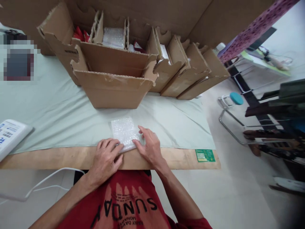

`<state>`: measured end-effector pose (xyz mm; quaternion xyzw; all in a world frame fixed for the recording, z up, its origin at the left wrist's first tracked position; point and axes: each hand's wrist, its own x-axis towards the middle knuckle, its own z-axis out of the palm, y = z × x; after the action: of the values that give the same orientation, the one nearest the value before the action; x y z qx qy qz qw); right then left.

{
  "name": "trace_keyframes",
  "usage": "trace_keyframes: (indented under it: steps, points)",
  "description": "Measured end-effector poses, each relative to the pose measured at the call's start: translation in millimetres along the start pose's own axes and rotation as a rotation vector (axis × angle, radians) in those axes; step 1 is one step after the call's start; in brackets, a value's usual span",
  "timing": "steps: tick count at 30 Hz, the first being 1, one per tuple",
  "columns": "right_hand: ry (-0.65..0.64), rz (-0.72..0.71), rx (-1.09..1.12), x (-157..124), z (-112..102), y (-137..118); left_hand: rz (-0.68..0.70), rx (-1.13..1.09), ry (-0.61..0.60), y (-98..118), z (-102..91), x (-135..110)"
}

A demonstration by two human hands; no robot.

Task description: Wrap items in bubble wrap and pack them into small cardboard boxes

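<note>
The person has two hands, one left hand (pixel 107 156) and one right hand (pixel 150 146), at one piece of bubble wrap (pixel 125 130). The desk (pixel 176 159), also one, carries one front cardboard box (pixel 111 92) and what look like six rear cardboard boxes (pixel 169 74), seven altogether. One green card (pixel 205 155), one white device (pixel 11 136) and one blue-topped stool (pixel 236 98) also show.

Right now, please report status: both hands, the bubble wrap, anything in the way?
Left hand at near-left corner, right hand at right side. Bubble wrap lying between them. Box just beyond, not touching it.
</note>
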<state>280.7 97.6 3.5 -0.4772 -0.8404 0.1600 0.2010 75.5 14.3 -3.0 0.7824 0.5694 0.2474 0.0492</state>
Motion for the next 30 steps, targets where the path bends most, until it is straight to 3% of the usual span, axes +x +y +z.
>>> trace_keyframes:
  steps: [4, 6, 12, 17, 21, 24, 27, 30]
  points:
    - [-0.148, -0.339, -0.040, -6, -16, 4, -0.010, -0.016, 0.012, -3, 1.5, 4]
    - [-0.220, -0.395, -0.030, -5, -13, 5, -0.025, -0.027, 0.023, -3, 0.8, 3]
    - [-0.193, -0.229, 0.206, 4, -2, 5, -0.185, -0.237, 0.059, -10, 3.5, -2]
    - [0.047, -0.160, 0.153, -1, -8, 2, -0.439, -0.224, 0.069, -23, 12.8, 14]
    - [-0.135, -0.290, 0.066, 4, -1, 2, -0.459, -0.210, 0.068, -27, 13.4, 28]
    - [-0.178, -0.245, 0.078, 15, 9, 4, -0.498, -0.268, 0.144, -21, 7.4, 26]
    - [-0.057, -0.069, 0.243, 23, 11, 2, -0.669, -0.502, 0.237, -11, 1.1, 18]
    - [-0.036, 0.080, 0.483, 19, 5, -6, -0.830, -0.948, 0.141, -2, -0.4, 16]
